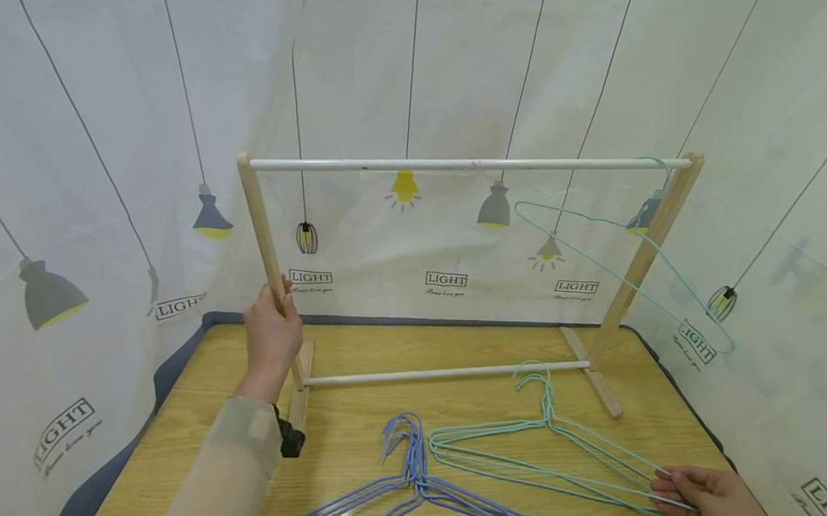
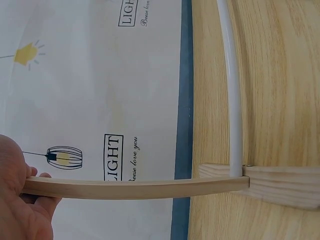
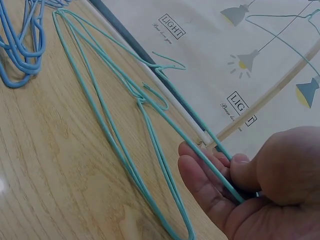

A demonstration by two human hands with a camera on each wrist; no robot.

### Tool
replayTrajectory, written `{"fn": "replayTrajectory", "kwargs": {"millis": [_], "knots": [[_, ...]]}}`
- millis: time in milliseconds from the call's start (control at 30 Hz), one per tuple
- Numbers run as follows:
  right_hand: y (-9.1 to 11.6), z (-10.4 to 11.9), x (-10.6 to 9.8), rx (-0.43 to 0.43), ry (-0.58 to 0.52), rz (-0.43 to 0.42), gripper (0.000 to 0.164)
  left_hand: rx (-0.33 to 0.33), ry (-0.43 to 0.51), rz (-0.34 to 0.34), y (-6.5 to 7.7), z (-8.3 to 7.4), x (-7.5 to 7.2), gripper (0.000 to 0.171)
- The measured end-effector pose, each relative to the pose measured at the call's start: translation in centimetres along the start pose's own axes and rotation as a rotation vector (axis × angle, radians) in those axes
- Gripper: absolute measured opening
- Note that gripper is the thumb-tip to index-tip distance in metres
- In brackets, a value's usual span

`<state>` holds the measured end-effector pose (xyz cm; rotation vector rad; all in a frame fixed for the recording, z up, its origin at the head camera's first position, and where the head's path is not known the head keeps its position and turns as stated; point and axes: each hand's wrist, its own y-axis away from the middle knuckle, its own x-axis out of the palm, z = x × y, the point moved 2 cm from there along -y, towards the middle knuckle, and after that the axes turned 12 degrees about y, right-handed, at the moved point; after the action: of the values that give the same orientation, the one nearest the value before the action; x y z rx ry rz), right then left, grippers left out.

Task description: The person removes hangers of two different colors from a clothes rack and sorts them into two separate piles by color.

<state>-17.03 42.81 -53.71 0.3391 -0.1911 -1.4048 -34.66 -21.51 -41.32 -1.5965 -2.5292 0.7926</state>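
Observation:
My left hand [image 1: 272,335] grips the left wooden post [image 1: 261,227] of a small clothes rack with a white top rail [image 1: 451,163]. At the front right, my right hand [image 1: 706,492] pinches the right end of a green wire hanger [image 3: 185,137], which is lifted a little off the others. More green hangers [image 3: 107,120] lie beneath it on the wooden table [image 1: 362,346]. One green hanger [image 1: 597,270] hangs at the right end of the rail. Several blue-purple hangers [image 1: 416,476] lie in a bunch at the front middle.
A white lower rail [image 1: 448,374] joins the rack's two wooden feet [image 1: 593,373]. The right post [image 1: 642,265] leans outward in the head view. Behind stands a pale curtain [image 1: 348,74] printed with lamps, reaching round both sides of the table.

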Motion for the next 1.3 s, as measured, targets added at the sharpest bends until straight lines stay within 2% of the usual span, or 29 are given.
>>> {"fn": "replayTrajectory", "kwargs": {"millis": [200, 400, 567, 667, 800, 933, 1067, 1167, 1233, 1300], "knots": [[-0.3, 0.0, 0.2, 0.018, 0.120, -0.081, 0.026, -0.017, 0.010, 0.002, -0.1, -0.2, 0.0, 0.038], [-0.7, -0.1, -0.2, 0.012, 0.268, -0.088, 0.031, -0.026, 0.018, 0.009, -0.1, -0.2, 0.0, 0.039], [-1.1, 0.1, -0.1, 0.009, 0.549, -0.257, 0.030, -0.031, 0.020, 0.013, -0.1, -0.2, 0.0, 0.038], [-1.0, 0.7, 0.0, 0.007, 0.623, -0.348, 0.031, -0.028, 0.019, 0.011, -0.1, -0.2, 0.0, 0.038], [-0.5, 2.5, -0.2, -0.038, 0.538, -0.375, 0.038, -0.005, 0.006, 0.007, -0.1, -0.2, 0.0, 0.038], [0.0, 4.9, -0.9, -0.090, 0.520, -0.394, 0.042, 0.013, -0.001, 0.006, -0.1, -0.2, 0.0, 0.038], [0.0, 7.4, -1.9, -0.133, 0.485, -0.462, 0.047, 0.007, 0.000, 0.012, -0.1, -0.1, 0.0, 0.039], [-0.3, 9.2, -2.7, -0.183, 0.450, -0.512, 0.054, -0.002, 0.006, 0.017, 0.0, 0.0, 0.0, 0.040], [-0.5, 10.2, -3.3, -0.227, 0.385, -0.517, 0.061, -0.004, 0.008, 0.018, 0.0, 0.0, 0.0, 0.040], [-0.7, 11.1, -3.9, -0.268, 0.374, -0.519, 0.070, -0.007, 0.010, 0.017, 0.1, 0.1, 0.0, 0.040]]}}
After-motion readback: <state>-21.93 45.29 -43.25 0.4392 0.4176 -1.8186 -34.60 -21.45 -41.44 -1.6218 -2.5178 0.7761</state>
